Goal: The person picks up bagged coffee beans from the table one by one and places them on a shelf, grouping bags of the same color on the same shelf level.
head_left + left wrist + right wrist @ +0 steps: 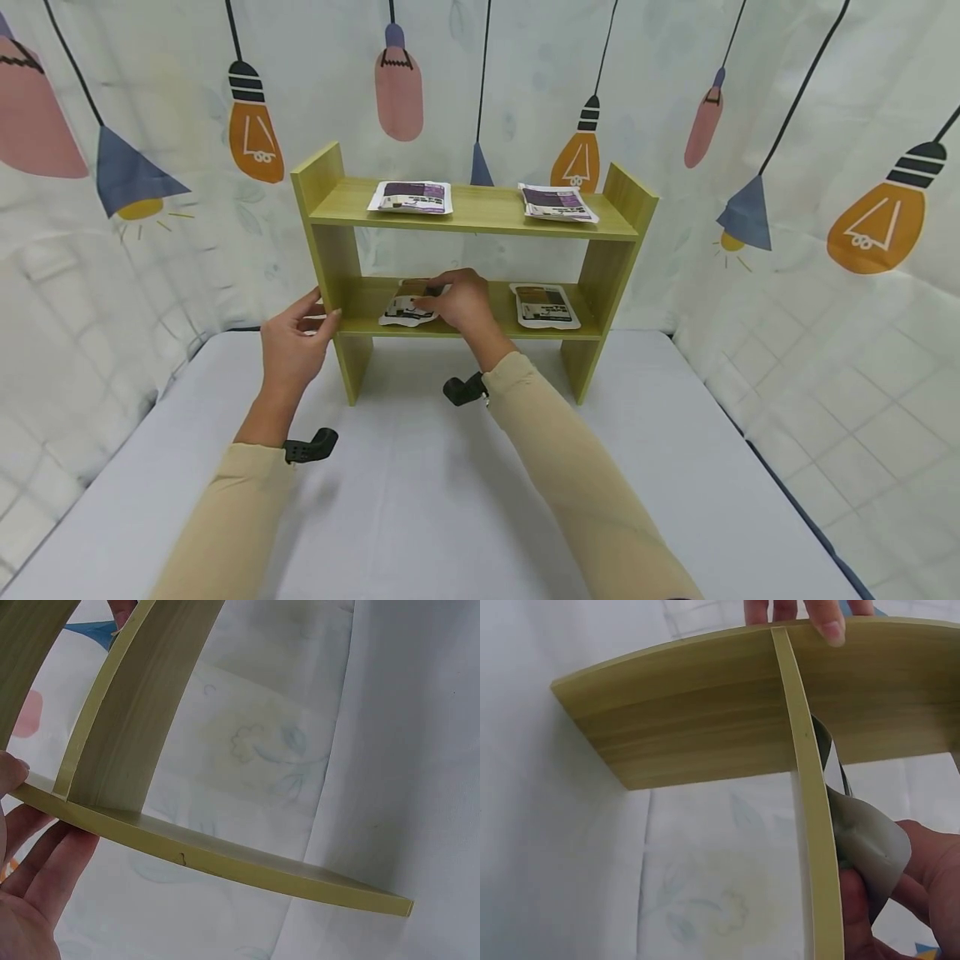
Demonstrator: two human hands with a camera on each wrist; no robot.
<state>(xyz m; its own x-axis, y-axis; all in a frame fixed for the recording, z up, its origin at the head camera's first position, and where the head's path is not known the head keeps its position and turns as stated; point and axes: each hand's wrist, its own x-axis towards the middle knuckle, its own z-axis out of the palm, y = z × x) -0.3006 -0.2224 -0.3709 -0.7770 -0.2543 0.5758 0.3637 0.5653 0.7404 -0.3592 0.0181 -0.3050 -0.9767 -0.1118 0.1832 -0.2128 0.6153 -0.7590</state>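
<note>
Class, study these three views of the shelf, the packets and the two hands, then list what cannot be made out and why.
- Print on the packets: head view, too small to read.
- Packet under the right hand: head view, partly covered by the fingers; right wrist view, cut by the shelf edge.
- Left hand: left wrist view, cut off by the frame edge.
- Lower shelf contents: left wrist view, hidden behind the boards.

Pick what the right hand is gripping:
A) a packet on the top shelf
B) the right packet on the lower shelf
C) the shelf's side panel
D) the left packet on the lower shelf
D: the right hand pinches the left packet on the lower shelf.
</note>
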